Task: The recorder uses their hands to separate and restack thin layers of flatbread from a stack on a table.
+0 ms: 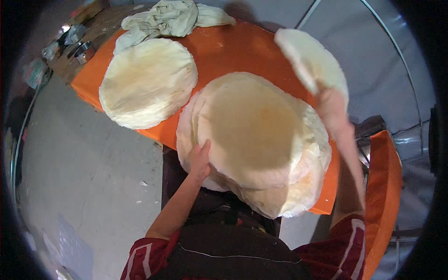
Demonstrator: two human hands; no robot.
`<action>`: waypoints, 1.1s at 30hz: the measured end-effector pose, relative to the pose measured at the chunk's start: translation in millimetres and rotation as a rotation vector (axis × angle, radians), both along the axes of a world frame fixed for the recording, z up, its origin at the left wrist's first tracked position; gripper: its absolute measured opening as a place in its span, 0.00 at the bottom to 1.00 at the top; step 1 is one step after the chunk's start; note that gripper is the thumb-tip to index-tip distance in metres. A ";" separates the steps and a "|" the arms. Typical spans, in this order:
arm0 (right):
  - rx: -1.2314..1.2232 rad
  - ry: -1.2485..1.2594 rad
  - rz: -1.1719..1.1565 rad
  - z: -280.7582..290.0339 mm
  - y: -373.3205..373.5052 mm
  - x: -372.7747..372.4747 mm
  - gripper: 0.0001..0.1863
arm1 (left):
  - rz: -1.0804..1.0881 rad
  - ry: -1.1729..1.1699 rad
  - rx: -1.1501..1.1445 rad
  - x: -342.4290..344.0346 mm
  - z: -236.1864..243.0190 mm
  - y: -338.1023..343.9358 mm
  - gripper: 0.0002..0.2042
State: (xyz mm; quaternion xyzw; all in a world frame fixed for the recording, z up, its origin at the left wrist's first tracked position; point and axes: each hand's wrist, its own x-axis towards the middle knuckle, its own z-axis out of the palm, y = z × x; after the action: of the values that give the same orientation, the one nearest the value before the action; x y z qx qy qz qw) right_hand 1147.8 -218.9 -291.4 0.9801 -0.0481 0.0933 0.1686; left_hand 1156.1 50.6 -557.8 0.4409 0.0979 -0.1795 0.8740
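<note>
Large, thin, cream-white rounds with pale brown patches, looking like flatbreads, lie overlapping in a loose pile (pixel 252 126) on an orange-covered table (pixel 228 46). My left hand (pixel 199 163) pinches the near left rim of the top flatbread, thumb over its edge. Raised beyond the pile's right side, my right hand (pixel 332 105) is closed on another flatbread (pixel 315 58), seen tilted and narrow. That hand and its flatbread are smeared by motion. A neater stack of flatbreads (pixel 148 84) sits at the table's far left, apart from the pile.
A crumpled pale cloth (pixel 163 21) lies along the table's back edge. Past the left corner, a metal cup (pixel 85 52) and plastic bags (pixel 74 35) rest on a brown surface. An orange-covered panel (pixel 383 186) stands by my right arm. Grey sheeting hangs behind.
</note>
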 end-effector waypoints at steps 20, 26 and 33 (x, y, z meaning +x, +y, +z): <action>2.459 0.045 -0.550 -186.4 62.5 -194.3 0.34 | -0.069 0.177 -0.205 36.1 85.6 -19.4 0.22; 2.355 -1.024 -0.696 -227.2 25.7 -126.4 0.24 | -0.084 0.116 -0.090 34.4 38.4 -13.2 0.20; 1.937 -0.797 -0.478 -201.4 23.7 -123.9 0.20 | -0.219 -0.306 0.567 71.8 79.7 -5.0 0.26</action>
State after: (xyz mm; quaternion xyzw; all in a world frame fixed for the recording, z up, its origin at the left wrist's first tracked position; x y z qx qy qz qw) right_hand 1023.9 -195.2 -492.8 0.5606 -0.3436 0.2930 -0.6941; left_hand 1227.9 45.6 -478.2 0.6961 -0.0361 -0.1696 0.6967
